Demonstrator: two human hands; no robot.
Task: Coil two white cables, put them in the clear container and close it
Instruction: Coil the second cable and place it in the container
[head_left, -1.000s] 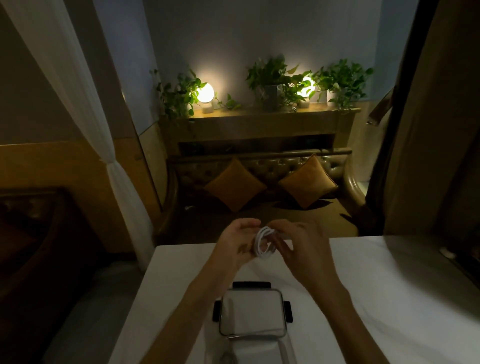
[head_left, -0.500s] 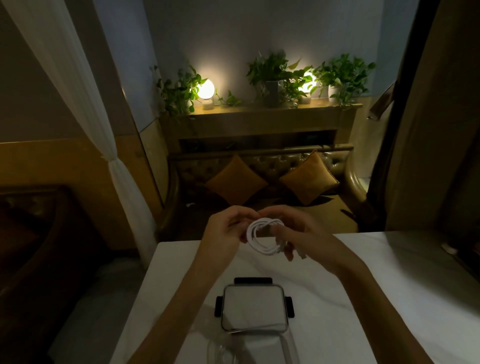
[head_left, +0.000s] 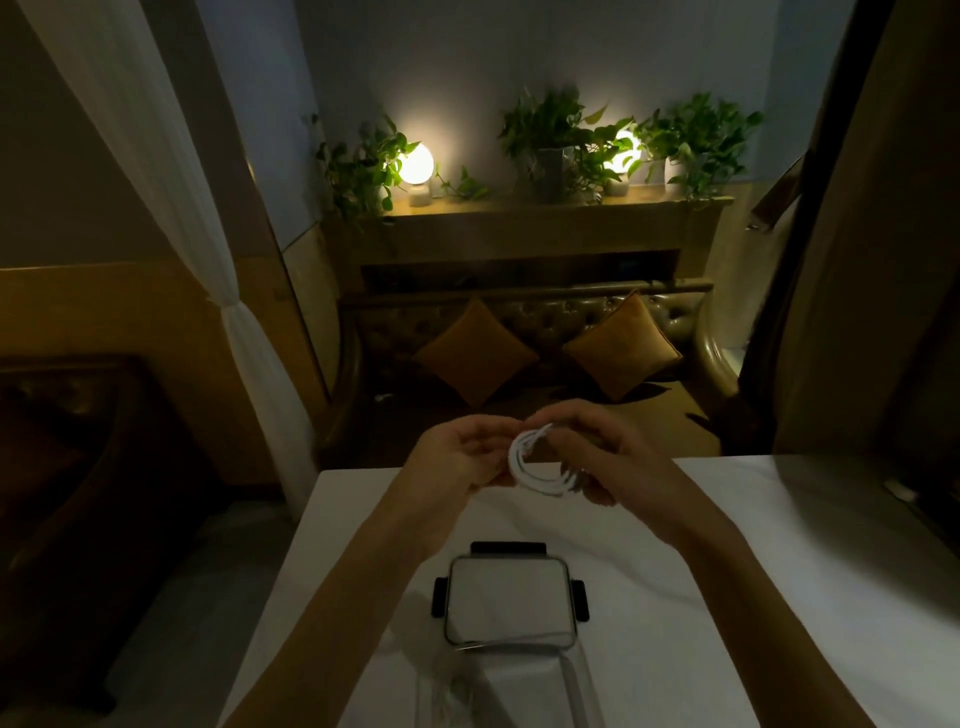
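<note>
1. The left hand (head_left: 457, 460) and right hand (head_left: 618, 462) are raised over the far part of the white tabletop (head_left: 779, 571). Between them they hold a thin white cable (head_left: 537, 480) wound into a small round coil.
2. The left fingers (head_left: 485, 449) are curled round the coil's left side. The right fingers (head_left: 582, 441) pinch its right side.
3. A square clear lid (head_left: 506, 603) with black side clips lies flat on the tabletop, nearer than the hands.
4. A clear plastic container (head_left: 576, 691) stands at the near edge, just beside the lid. Its contents are too dim to tell.
</note>
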